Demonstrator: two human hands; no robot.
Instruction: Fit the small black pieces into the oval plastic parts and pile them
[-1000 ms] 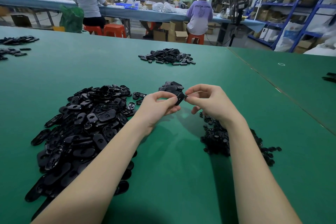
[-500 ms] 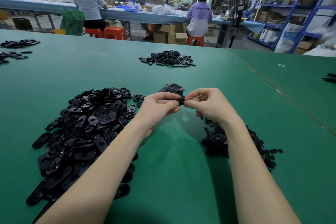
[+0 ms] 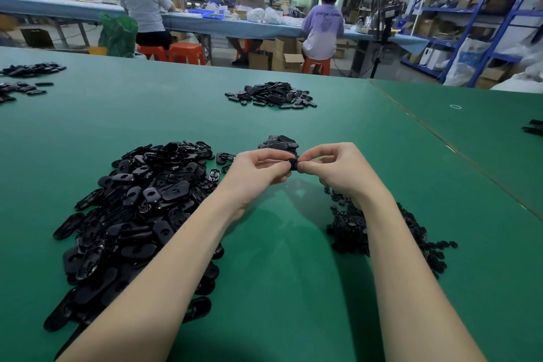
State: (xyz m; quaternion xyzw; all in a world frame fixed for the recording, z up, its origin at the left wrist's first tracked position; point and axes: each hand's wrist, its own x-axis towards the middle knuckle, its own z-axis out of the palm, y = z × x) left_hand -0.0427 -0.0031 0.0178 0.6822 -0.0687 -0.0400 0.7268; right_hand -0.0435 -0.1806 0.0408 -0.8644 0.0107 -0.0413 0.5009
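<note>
- While both hands meet above the green table (image 3: 279,288), the left hand (image 3: 258,175) pinches an oval plastic part (image 3: 293,164) between thumb and curled fingers; only a small black edge of it shows between the two hands.
- Right hand (image 3: 332,169): fingers closed, thumb and forefinger pressed against that same part. Whether a small black piece is under the fingertips cannot be told, as they hide it.
- Step in hand, as a judgement: the fitting step, with the insert being pushed into the oval part, or just seated.
- Supply of oval parts (image 3: 129,214): a broad loose heap lying to the left of the left forearm and extending toward the wearer.
- Supply of small black pieces (image 3: 352,232): a lower heap beneath and to the right of the right wrist, partly covered by the forearm.
- Finished pile (image 3: 279,142): a short pile of oval parts just beyond the fingertips of both hands.
- Farther heap (image 3: 270,95): well beyond the hands; its role cannot be told.
- Next move, as a judgement: the insert must sit flush before release; the assembled part then goes forward onto the pile just beyond the hands, laid flat so that it does not slide off, after which each hand returns to its own supply.
</note>
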